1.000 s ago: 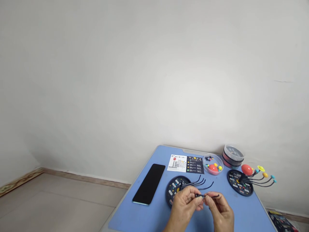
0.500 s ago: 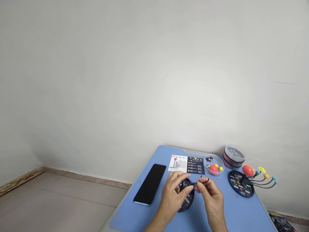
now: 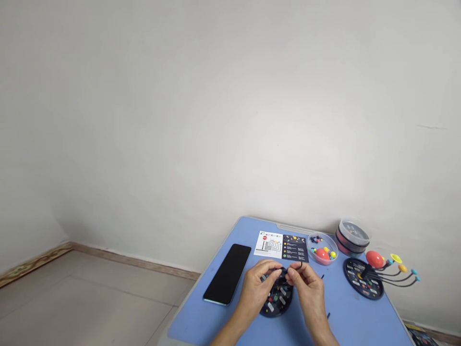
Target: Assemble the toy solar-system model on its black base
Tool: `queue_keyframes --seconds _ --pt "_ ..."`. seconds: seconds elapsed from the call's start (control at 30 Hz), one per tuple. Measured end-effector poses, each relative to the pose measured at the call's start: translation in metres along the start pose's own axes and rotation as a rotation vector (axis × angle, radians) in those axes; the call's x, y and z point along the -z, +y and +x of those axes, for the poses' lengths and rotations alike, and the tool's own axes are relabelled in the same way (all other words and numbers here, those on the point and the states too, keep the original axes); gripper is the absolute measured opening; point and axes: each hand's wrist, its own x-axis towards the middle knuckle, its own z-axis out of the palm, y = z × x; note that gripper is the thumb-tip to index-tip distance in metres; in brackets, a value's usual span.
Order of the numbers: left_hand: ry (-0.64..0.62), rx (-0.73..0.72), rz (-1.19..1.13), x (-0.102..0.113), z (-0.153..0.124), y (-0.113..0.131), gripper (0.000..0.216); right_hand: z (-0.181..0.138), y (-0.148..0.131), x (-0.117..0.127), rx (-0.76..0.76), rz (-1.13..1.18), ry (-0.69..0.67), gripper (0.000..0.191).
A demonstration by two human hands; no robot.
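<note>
My left hand (image 3: 256,284) pinches a small black piece (image 3: 284,270) with thumb and fingers; most of it is hidden by the fingertips. Close beside it, my right hand (image 3: 308,290) pinches a thin black curved rod (image 3: 301,265), whose end sticks up above the fingers. Both sets of fingertips nearly meet over a round black base (image 3: 276,307) printed with coloured planets, lying on the blue table (image 3: 248,331). Beyond the right hand, the tips of dark rods (image 3: 328,315) show on the table.
A black phone (image 3: 227,274) lies left. Behind the hands is a printed instruction sheet (image 3: 268,245). A clear dish (image 3: 323,248) holds coloured balls and small dark parts. Clear round containers (image 3: 353,237) are stacked at the back. An assembled planet model (image 3: 363,278) stands right, its arms reaching past the table.
My hands have drawn closer together, the right one moving left. More of the round base shows below them, and rod tips have come into sight beside my right hand. The view has shifted slightly.
</note>
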Motion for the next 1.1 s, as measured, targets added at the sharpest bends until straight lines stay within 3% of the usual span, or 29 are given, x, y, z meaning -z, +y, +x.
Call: queue_keyframes --seconds 0.37,0.63,1.1 --pt "-0.013 0.115 -0.004 -0.003 -0.006 -0.012 0.014 0.002 0.014 0.005 0.028 -0.094 -0.019 0.032" --pt "-0.02 0.159 0.007 -0.003 -0.006 -0.014 0.017 0.0 0.008 0.003 0.087 -0.178 -0.018 0.032" --pt "-0.009 0.248 -0.116 -0.003 -0.007 -0.016 0.018 0.001 0.006 0.002 0.08 -0.127 -0.056 0.034"
